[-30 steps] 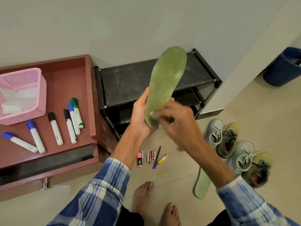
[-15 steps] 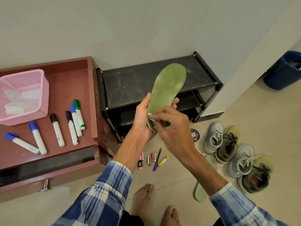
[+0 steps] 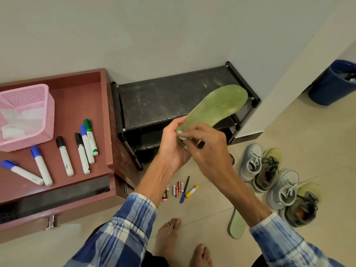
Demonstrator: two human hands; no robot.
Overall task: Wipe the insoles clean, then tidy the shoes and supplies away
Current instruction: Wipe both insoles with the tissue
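My left hand (image 3: 171,149) grips the heel end of a green insole (image 3: 217,105), which slants up to the right over the black shoe rack (image 3: 163,101). My right hand (image 3: 208,149) pinches a small white wipe (image 3: 182,135) against the insole's heel. A second green insole (image 3: 238,224) lies on the floor, partly hidden by my right forearm. Two grey sneakers (image 3: 250,160) (image 3: 283,189) and two yellow-green shoes (image 3: 269,170) (image 3: 302,207) stand in a row on the floor at the right.
A pink basket (image 3: 38,105) with white wipes and several markers (image 3: 84,147) sit in the open red drawer (image 3: 73,89) at left. Batteries (image 3: 177,188), a pen (image 3: 185,189) and a small yellow stick lie on the floor. A blue bin (image 3: 331,83) stands far right. My bare feet are below.
The insole has tilted from nearly upright to slanting right and sits lower. My right hand stays at its heel with the wipe. The view has shifted slightly.
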